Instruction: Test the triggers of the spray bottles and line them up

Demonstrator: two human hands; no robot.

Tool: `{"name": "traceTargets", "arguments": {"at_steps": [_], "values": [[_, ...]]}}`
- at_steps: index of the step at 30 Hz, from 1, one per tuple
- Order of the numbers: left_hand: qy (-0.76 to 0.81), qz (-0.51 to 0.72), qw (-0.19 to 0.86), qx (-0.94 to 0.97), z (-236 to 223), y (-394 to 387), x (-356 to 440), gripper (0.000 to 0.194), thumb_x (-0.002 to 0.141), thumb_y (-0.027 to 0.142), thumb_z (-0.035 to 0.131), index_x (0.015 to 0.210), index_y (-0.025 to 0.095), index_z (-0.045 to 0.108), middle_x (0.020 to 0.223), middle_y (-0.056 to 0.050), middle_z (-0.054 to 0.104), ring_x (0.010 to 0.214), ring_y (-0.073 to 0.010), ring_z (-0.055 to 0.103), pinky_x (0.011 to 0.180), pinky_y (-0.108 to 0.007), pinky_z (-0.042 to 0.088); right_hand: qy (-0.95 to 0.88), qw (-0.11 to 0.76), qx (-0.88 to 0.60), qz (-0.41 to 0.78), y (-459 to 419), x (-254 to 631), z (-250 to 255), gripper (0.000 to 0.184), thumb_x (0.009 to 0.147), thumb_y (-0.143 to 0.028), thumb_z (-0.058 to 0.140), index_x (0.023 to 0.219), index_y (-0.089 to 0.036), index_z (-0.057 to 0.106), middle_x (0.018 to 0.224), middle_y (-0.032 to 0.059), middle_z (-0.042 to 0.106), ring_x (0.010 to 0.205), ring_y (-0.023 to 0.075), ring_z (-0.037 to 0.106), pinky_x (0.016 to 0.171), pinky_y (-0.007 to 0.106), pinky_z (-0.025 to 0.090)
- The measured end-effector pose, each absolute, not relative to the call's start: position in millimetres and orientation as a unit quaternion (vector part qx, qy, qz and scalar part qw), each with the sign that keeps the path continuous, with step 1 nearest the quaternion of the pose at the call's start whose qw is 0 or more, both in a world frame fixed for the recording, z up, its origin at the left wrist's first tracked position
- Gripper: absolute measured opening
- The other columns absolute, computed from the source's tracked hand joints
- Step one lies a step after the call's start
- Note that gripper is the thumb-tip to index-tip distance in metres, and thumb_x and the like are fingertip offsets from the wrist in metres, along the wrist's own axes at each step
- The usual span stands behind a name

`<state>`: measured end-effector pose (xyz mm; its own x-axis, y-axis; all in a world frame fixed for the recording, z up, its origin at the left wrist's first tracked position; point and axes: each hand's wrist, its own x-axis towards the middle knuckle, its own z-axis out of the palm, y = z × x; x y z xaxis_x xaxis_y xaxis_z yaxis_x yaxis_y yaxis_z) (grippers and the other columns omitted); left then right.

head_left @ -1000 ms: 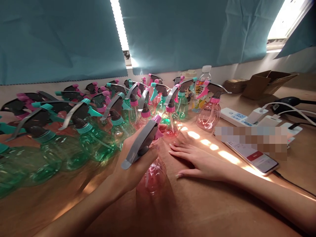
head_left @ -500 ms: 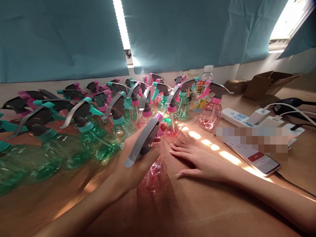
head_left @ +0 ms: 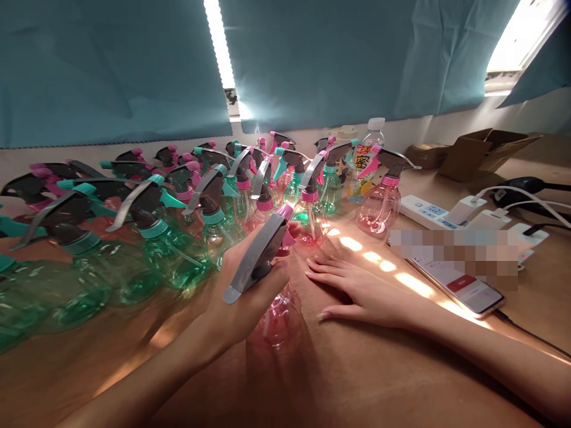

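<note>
My left hand (head_left: pixel 250 291) is closed around the neck of a pink spray bottle (head_left: pixel 279 324), which stands upright on the brown table (head_left: pixel 366 380). Its grey and pink spray head (head_left: pixel 259 255) sticks up above my fist, and my fingers hide the collar. To the right of that bottle, my right hand (head_left: pixel 348 288) lies flat on the table with its fingers spread, holding nothing. Just beyond the hands stands another pink spray bottle with a grey lever (head_left: pixel 310 220). A green spray bottle (head_left: pixel 176 261) is to the left of my left hand.
Several green and pink spray bottles crowd the left and back. A single pink spray bottle (head_left: pixel 379 205) stands at right, near a labelled drink bottle (head_left: pixel 362 163). Further right are a power strip (head_left: pixel 428 211), a phone (head_left: pixel 464 285), cables and an open cardboard box (head_left: pixel 473 157).
</note>
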<state>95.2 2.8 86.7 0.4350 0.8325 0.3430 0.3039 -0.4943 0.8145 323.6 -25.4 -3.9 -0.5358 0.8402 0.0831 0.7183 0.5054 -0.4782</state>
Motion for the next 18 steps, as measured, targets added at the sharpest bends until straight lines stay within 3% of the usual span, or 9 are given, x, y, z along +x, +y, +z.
{"name": "traceTargets", "arguments": {"at_steps": [18], "values": [[0.358,0.387,0.338,0.779,83.8,5.1,93.7,0.032,0.073,0.022,0.053,0.103,0.023,0.065,0.078,-0.002,0.066,0.076,-0.0227,0.061,0.070,-0.036,0.054,-0.850,0.143,-0.465,0.201,-25.7,322.0,-1.9,0.077,0.085,-0.067,0.055,0.147,-0.022,0.042,0.155,0.0078,0.035,0.146,0.0307,0.028,0.119,0.053,0.022]]}}
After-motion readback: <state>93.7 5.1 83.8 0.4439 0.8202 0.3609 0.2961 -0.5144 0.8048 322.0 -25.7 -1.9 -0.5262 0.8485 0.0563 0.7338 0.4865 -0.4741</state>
